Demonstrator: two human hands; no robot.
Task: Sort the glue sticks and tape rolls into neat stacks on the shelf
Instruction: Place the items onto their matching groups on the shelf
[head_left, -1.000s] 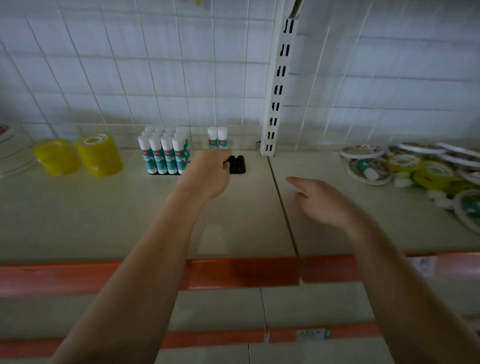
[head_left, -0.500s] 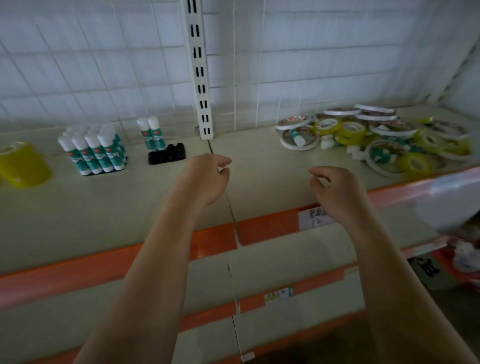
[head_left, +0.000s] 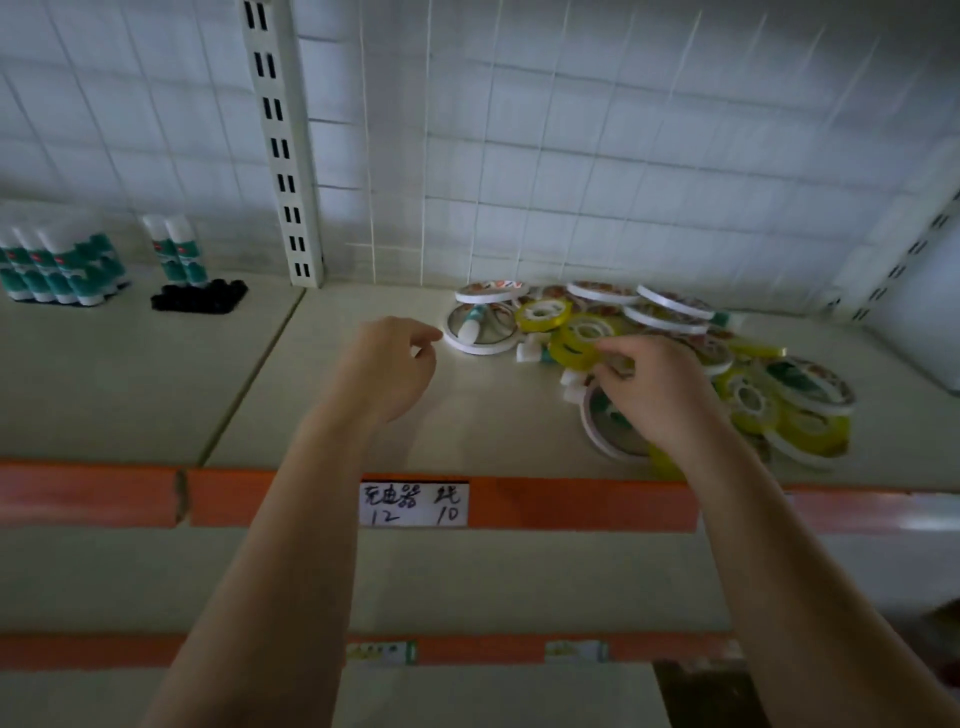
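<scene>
A loose pile of flat white tape rolls (head_left: 670, 312) and yellow tape rolls (head_left: 576, 338) lies at the right of the shelf (head_left: 130, 389). One glue stick (head_left: 470, 327) lies inside a white tape ring at the pile's left edge. At the far left, several white-and-green glue sticks (head_left: 57, 270) stand in a block. Two more glue sticks (head_left: 176, 254) stand on a black holder (head_left: 200, 299). My left hand (head_left: 389, 364) hovers loosely curled and holding nothing, just left of the ring. My right hand (head_left: 654, 389) is over the pile with curled fingertips at a yellow roll's near edge; whether it grips anything is unclear.
A white slotted upright (head_left: 280, 140) and a wire grid back panel (head_left: 571, 156) stand behind the shelf. An orange strip (head_left: 571, 501) with a handwritten label (head_left: 414, 503) runs along the front edge. Lower shelves lie below it.
The view has swung right, away from the glue sticks toward the tape pile. Both hands moved right and forward; my right hand now reaches over the pile.
</scene>
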